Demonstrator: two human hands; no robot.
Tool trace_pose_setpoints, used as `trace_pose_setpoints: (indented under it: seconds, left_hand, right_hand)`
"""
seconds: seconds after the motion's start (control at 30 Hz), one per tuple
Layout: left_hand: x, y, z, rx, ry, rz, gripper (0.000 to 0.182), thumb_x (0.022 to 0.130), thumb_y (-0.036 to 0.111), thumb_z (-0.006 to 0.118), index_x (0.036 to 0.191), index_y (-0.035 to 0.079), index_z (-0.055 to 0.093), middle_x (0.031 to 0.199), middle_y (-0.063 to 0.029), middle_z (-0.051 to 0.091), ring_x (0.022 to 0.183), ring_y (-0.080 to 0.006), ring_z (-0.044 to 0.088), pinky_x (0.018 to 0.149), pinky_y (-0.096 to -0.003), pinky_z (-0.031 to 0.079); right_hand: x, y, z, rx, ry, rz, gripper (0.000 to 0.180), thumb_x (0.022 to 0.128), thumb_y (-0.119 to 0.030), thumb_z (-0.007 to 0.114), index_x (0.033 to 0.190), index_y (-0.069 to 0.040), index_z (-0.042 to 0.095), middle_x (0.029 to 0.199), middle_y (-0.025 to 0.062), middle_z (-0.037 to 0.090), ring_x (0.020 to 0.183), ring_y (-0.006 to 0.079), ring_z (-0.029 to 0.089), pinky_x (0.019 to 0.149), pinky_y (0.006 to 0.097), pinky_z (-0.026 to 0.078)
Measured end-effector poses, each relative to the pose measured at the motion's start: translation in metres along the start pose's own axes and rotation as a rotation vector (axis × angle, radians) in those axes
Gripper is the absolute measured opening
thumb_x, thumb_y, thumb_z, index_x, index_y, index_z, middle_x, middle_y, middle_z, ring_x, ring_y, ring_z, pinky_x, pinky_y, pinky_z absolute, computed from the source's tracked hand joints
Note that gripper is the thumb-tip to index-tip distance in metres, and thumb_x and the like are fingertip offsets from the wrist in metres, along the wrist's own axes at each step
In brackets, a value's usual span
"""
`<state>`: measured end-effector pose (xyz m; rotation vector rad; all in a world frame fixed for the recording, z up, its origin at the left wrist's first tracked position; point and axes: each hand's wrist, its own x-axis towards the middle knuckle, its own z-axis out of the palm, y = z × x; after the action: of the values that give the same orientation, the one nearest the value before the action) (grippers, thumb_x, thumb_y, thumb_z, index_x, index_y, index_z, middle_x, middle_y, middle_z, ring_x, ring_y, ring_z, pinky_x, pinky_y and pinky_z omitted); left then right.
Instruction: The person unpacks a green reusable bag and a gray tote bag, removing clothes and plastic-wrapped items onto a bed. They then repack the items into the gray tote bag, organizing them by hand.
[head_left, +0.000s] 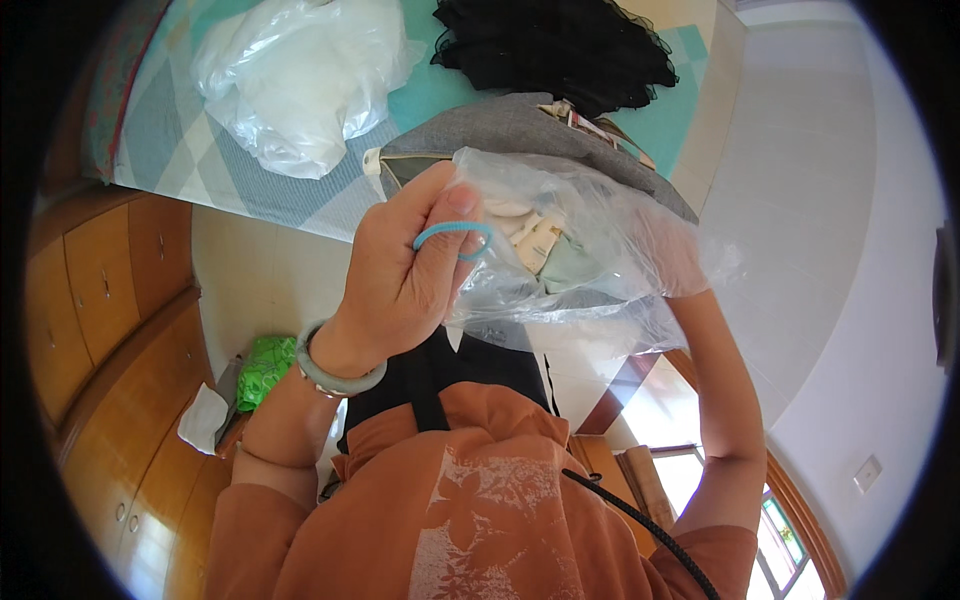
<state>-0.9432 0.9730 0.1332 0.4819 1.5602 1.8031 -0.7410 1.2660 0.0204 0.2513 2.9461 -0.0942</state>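
My left hand (409, 255) grips the left rim of a clear plastic bag (592, 176), with a light blue elastic band (452, 225) looped about its thumb. A jade-like bangle (341, 371) circles that wrist. Through the bag's mouth I see folded cloth, a cream patterned piece (536, 244) and a pale green piece (574, 264). My right hand (671, 244) is at the bag's right side, veiled by the film, so its fingers are not clear. Just beyond the plastic bag lies a grey fabric bag (480, 131) with its zipper open at the left corner.
On the bed's patterned cover (247, 169) lie a stuffed white translucent plastic bag (300, 82) and black ruffled fabric (555, 52). Wooden cabinets (105, 277) line the left side. A bright green bag (266, 367) sits low beside them. At right stands a white wall (862, 337).
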Motion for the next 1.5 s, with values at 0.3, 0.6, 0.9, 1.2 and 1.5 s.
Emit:
trace_pose_setpoints:
  seconds: [0.3, 0.6, 0.9, 1.2, 1.5]
  left_hand:
    - [0.002, -0.003, -0.007, -0.107, -0.018, -0.032, 0.025, 0.105, 0.022, 0.046, 0.091, 0.003, 0.051, 0.068, 0.0033, 0.048, 0.051, -0.0016, 0.042, 0.043, -0.0184, 0.034]
    - [-0.007, 0.003, -0.007, 0.014, -0.029, -0.036, 0.027, 0.105, 0.021, 0.046, 0.085, 0.002, 0.047, 0.060, 0.0004, 0.047, 0.050, -0.0046, 0.041, 0.046, -0.0216, 0.032]
    - [-0.021, 0.001, -0.015, 0.053, 0.026, -0.003, 0.027, 0.104, 0.020, 0.046, 0.085, 0.002, 0.047, 0.056, -0.0002, 0.045, 0.047, -0.0053, 0.041, 0.044, -0.0225, 0.032]
    - [-0.022, -0.004, -0.011, 0.065, -0.037, 0.084, 0.032, 0.107, 0.024, 0.039, 0.083, 0.004, 0.045, 0.056, 0.0008, 0.043, 0.039, -0.0024, 0.035, 0.035, -0.0201, 0.028]
    - [-0.023, -0.006, -0.010, 0.052, -0.044, 0.053, 0.034, 0.107, 0.026, 0.038, 0.082, 0.005, 0.044, 0.058, 0.0013, 0.043, 0.040, -0.0019, 0.036, 0.036, -0.0194, 0.030]
  right_hand:
    - [-0.003, 0.000, -0.125, 1.004, -0.270, 0.789, 0.024, 0.089, -0.013, 0.068, 0.109, -0.001, 0.067, 0.096, 0.0069, 0.071, 0.083, 0.0148, 0.067, 0.072, 0.0291, 0.053]
    - [0.005, -0.037, -0.102, 0.998, -0.296, 0.576, 0.033, 0.092, -0.019, 0.068, 0.118, 0.001, 0.064, 0.097, 0.0071, 0.069, 0.082, 0.0114, 0.063, 0.071, 0.0257, 0.050]
    - [0.033, -0.036, -0.064, 0.894, -0.416, 0.411, 0.038, 0.096, -0.018, 0.058, 0.131, -0.002, 0.056, 0.121, 0.0113, 0.065, 0.103, 0.0198, 0.065, 0.091, 0.0325, 0.051]
    - [0.027, -0.022, -0.038, 1.980, -0.359, 0.511, 0.043, 0.094, -0.015, 0.061, 0.135, -0.003, 0.052, 0.122, 0.0101, 0.065, 0.104, 0.0194, 0.065, 0.085, 0.0372, 0.059]
    - [0.037, -0.040, -0.110, 1.226, -0.719, 0.515, 0.039, 0.095, -0.025, 0.062, 0.129, -0.004, 0.059, 0.119, 0.0091, 0.066, 0.101, 0.0163, 0.065, 0.086, 0.0339, 0.054]
